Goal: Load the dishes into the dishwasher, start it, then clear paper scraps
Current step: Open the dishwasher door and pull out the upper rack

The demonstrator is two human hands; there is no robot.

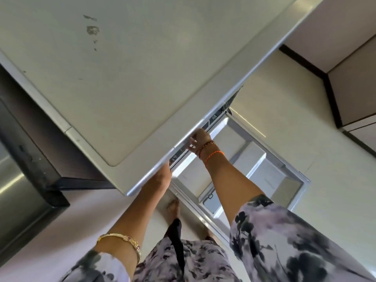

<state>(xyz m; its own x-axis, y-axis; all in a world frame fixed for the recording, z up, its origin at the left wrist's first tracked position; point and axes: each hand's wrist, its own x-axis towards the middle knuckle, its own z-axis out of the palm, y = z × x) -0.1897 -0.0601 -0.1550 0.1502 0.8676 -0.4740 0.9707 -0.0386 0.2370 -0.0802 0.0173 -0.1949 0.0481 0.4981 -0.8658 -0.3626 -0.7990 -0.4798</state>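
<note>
pale grey-white table (pixel 126 82) fills the upper left of the head view, seen steeply from above, with a few dark smudges (pixel 92 30) near its far part. below its front edge sits the dishwasher (pixel 262 165), its door (pixel 240 151) let down and open toward the person, the light inner panel facing up. a dark control strip (pixel 205 127) runs along the top edge just under the table lip. right hand (pixel 198 140) is at this strip, fingers (pixel 191 144) curled and touching it; whether they grip or only press cannot be told. the right wrist carries thin bangles and an orange thread (pixel 213 154). left hand (pixel 162 176) reaches under the table edge beside the strip; its fingers are hidden by the lip, so how far it is open cannot be told. a gold bracelet (pixel 122 240) sits on the left forearm. both sleeves are of grey floral cloth (pixel 284 241). a bare foot (pixel 173 208) stands on the pale floor (pixel 284 98) beside the door. dark steel appliance (pixel 22 180) lies at the left; a dark-based cabinet (pixel 354 88) at the right.
</note>
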